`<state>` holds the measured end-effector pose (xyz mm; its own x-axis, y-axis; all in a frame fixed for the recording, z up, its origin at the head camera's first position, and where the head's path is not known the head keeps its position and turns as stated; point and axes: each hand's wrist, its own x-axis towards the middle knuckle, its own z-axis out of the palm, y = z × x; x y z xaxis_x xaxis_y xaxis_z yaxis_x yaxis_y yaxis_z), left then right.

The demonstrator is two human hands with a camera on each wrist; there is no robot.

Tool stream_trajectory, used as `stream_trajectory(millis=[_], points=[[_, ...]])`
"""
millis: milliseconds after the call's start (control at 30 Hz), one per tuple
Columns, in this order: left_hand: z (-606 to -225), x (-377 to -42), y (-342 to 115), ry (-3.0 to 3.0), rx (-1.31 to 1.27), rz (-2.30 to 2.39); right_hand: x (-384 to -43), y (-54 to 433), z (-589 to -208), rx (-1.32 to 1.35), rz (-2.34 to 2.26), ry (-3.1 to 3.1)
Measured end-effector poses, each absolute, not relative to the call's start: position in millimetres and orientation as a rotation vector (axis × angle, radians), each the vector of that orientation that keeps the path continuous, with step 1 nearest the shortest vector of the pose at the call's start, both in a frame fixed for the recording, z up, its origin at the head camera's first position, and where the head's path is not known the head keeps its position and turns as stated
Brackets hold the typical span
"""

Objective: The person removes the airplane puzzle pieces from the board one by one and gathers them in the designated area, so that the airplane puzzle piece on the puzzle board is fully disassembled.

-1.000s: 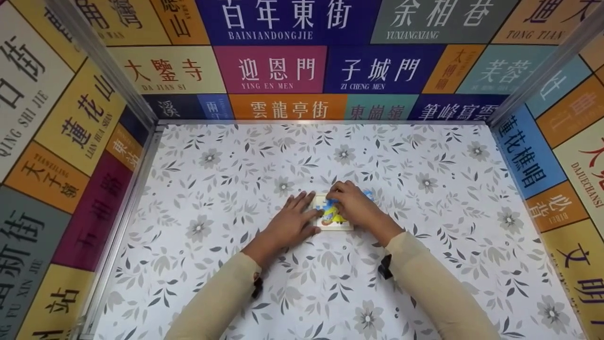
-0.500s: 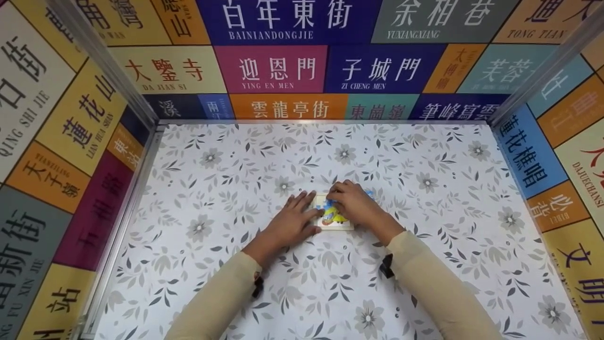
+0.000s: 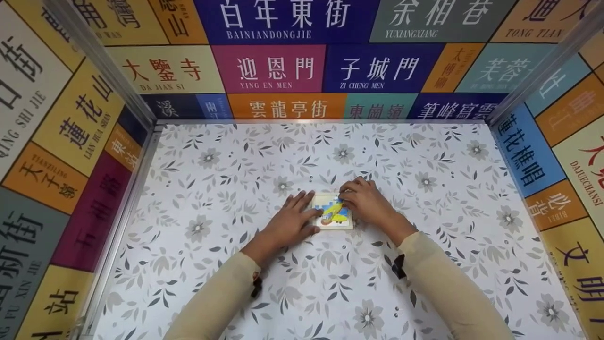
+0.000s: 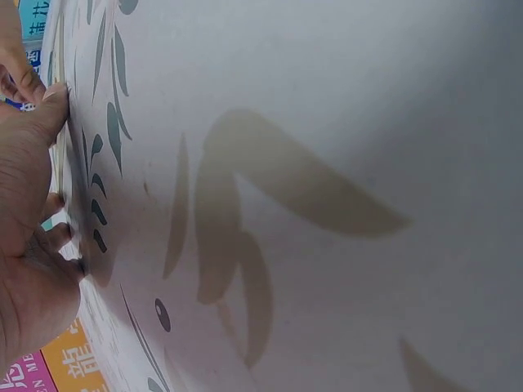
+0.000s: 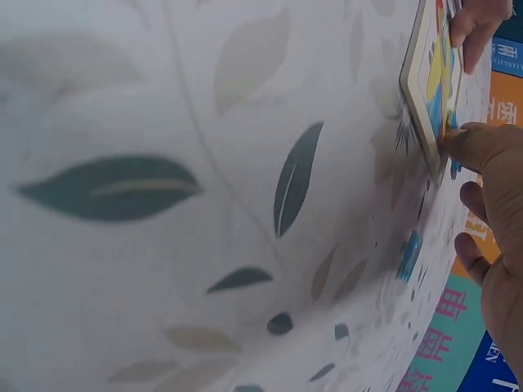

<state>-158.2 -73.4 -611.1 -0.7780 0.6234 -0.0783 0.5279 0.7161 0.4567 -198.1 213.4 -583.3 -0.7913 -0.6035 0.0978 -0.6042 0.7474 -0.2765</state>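
A small jigsaw puzzle board (image 3: 337, 228) with a pale frame and a blue and yellow picture lies mid-table. Along its left side rests my left hand (image 3: 292, 221), fingers spread and mostly straight, the thumb on the frame's edge in the left wrist view. At the upper right corner, my right hand (image 3: 370, 203) pinches a puzzle piece (image 3: 338, 199) between thumb and fingertips, over the board; the fingers cover part of it. In the right wrist view a loose blue piece (image 5: 410, 256) lies on the table beneath the right hand.
White flowered paper covers the table (image 3: 226, 283). Panels with printed Chinese street names (image 3: 278, 68) wall off the back and both sides. A dark strap (image 3: 398, 266) sits at the right sleeve's cuff, another (image 3: 256, 287) at the left.
My right hand has shifted right, from over the board to its upper right corner, uncovering more of the picture. A blue piece beyond that hand is now hidden in the head view. The left hand stays put.
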Motion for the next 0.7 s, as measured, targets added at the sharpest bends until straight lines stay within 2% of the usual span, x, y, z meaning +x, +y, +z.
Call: stream_trajectory(millis=[700], points=[[-613,-159,-75,2.681,0.925,0.655,-198,274,-581,0.922,0.500,-2.892]])
